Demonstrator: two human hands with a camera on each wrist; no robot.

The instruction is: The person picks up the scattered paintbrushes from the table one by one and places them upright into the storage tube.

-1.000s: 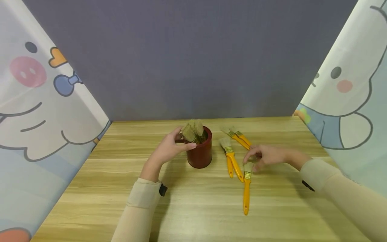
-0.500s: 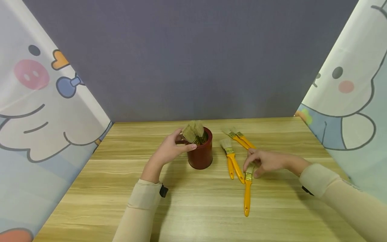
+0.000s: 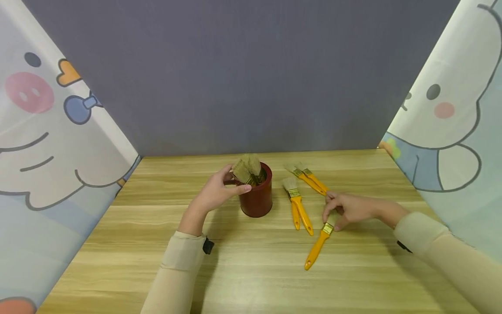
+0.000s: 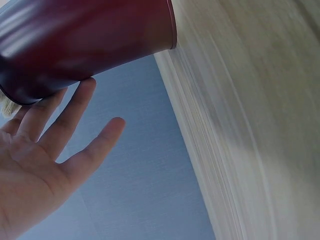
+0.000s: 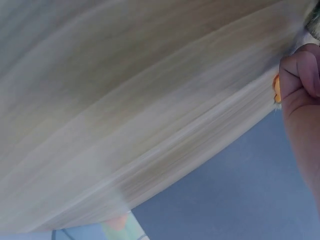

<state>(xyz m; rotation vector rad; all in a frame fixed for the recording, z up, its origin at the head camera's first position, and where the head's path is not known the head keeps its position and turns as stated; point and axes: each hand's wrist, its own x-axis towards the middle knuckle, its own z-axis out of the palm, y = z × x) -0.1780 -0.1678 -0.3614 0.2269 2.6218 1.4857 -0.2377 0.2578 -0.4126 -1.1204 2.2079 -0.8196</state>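
Left hand (image 3: 217, 189): grips the red can (image 3: 256, 200) at the rim, thumb on the near side, fingers reaching round the outer wall. In the left wrist view, several fingertips contact the wall and one finger stands clear of it. The can is upright on the tabletop (image 3: 251, 270), near the far edge and about midway between the left and right edges. Brush heads (image 3: 248, 169) project from its mouth, bristles up.

Right hand (image 3: 351, 209): pinches the held brush (image 3: 318, 246) at the bristle end between thumb and fingers. The orange handle points obliquely away from the right hand, toward the near left of the tabletop; whether it touches the surface cannot be determined.

Loose brushes: the middle pair (image 3: 303, 215) overlaps between the can and the right hand, bristles toward the far edge. The far pair (image 3: 311, 183) lies closer to that edge, handles directed toward the right hand. A grey panel (image 3: 251, 78) rises behind the far edge
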